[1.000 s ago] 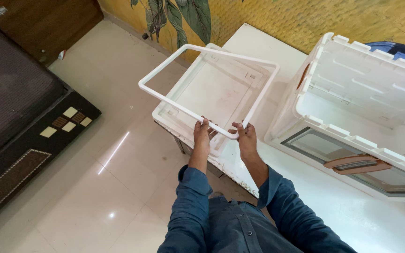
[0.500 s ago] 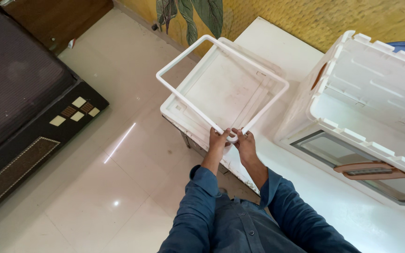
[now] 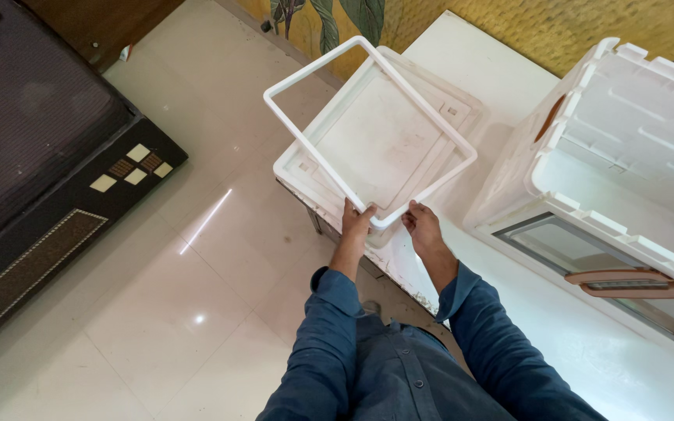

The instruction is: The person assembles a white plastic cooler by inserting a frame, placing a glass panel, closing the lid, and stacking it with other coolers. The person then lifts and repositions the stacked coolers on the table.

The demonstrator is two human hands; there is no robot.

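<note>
Left hand (image 3: 355, 219) and right hand (image 3: 421, 221): fingers clenched on the near corner of the white frame (image 3: 317, 144). Frame is held tilted above the white tray (image 3: 388, 132) on the tabletop (image 3: 587, 343). Step in hand, apparently: alignment. Lowering requires matched corners.

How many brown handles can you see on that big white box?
2: one long brown plastic handle on the big white plastic box's glass-fronted side, another partly hidden at its far-left end.

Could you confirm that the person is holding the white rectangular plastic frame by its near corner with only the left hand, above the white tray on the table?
Not quite: the head view shows both hands on the white rectangular plastic frame, the left hand and the right hand, at its near corner. The rest holds: it is above the white tray on the white table.
</note>
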